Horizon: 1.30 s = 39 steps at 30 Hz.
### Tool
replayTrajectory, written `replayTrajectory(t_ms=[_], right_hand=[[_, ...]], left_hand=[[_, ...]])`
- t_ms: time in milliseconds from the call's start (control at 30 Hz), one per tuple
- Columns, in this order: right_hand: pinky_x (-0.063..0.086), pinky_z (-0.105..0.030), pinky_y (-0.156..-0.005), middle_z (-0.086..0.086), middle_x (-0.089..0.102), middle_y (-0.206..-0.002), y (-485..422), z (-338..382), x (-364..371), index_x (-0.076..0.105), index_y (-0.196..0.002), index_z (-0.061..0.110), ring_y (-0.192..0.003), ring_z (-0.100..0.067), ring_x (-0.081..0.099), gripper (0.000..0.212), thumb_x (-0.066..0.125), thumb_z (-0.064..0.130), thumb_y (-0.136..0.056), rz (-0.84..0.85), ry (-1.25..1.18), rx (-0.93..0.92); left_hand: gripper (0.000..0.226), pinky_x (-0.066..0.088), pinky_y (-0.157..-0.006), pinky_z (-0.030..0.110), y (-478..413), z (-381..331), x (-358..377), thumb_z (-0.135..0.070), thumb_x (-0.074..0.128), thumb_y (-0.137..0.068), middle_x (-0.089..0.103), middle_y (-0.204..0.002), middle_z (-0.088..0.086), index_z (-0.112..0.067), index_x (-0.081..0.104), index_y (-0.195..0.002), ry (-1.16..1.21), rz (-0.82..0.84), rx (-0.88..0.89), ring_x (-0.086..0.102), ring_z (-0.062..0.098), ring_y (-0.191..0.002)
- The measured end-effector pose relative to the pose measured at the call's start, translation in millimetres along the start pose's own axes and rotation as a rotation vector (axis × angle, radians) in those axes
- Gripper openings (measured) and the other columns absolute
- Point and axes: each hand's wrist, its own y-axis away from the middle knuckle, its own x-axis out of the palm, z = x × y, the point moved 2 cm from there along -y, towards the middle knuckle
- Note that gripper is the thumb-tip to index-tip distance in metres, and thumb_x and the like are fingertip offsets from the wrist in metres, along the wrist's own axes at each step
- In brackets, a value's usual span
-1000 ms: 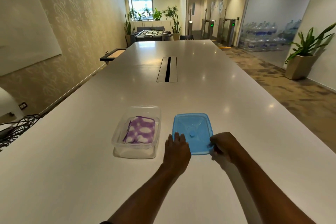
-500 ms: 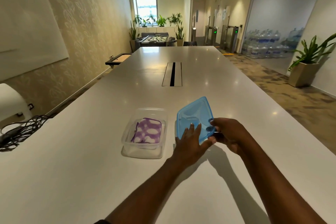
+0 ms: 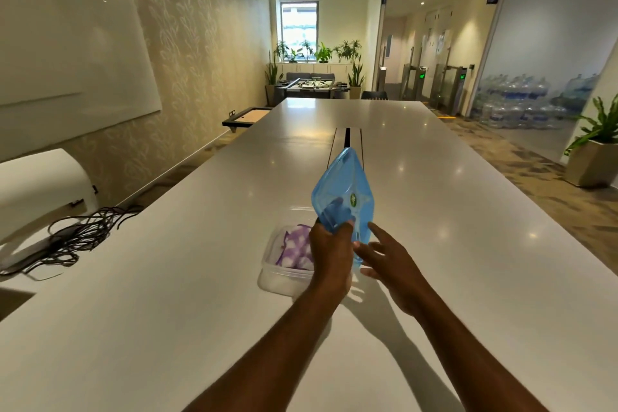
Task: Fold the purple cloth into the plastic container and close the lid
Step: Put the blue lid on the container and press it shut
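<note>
A small round sticker [image 3: 353,199] on the blue lid [image 3: 344,184] is unreadable. Left hand [image 3: 331,252] grips the lid at frame centre; right hand [image 3: 389,261] spread open beside it. Clear container [image 3: 284,278] holds the purple cloth [image 3: 296,246].

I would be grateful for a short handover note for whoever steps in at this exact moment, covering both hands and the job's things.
Left hand: gripping the blue lid at its lower edge, held up on a tilt above the table.
Right hand: open, fingers spread beside the lid's lower right edge; whether they touch it is unclear.
Plastic container: on the table, open, partly hidden behind the left hand.
Purple cloth: folded, inside the container.
Done: cloth folded and packed, lid picked up.
Left: bring the lid over the container, line it up and press it shut.
</note>
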Motion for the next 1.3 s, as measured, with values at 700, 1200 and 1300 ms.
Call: replayTrajectory(t_ms=[700,1200,1300], right_hand=[[0.042,-0.025,-0.068,-0.004,0.046,-0.116,-36,-6,47,0.043,-0.14,0.017,-0.099,-0.022,0.055,0.081,0.08,0.035,-0.07,0.027,0.593,-0.096],[0.038,-0.033,-0.099,-0.016,0.044,-0.141,-44,-17,47,0.036,-0.145,0.013,-0.123,-0.027,0.048,0.068,0.059,0.045,-0.089,0.041,0.752,-0.104],[0.047,-0.043,-0.097,-0.015,0.054,-0.135,-48,-19,44,0.051,-0.132,0.017,-0.114,-0.03,0.057,0.044,0.058,0.033,-0.092,-0.065,0.622,-0.109]], left_hand=[[0.036,0.045,-0.052,0.027,-50,-17,-130,-0.035,0.06,-0.088,0.069,-0.069,0.013,-0.006,0.064,-0.066,-0.922,-0.18,0.217,0.059,0.024,-0.059],[0.044,0.052,-0.079,0.031,-72,-8,-145,-0.033,0.066,-0.084,0.069,-0.117,0.015,-0.01,0.062,-0.122,-0.927,-0.112,0.099,0.065,0.026,-0.097],[0.053,0.054,-0.085,0.038,-82,-10,-143,-0.028,0.064,-0.084,0.061,-0.127,0.015,-0.01,0.052,-0.132,-0.863,-0.048,-0.048,0.061,0.03,-0.105]])
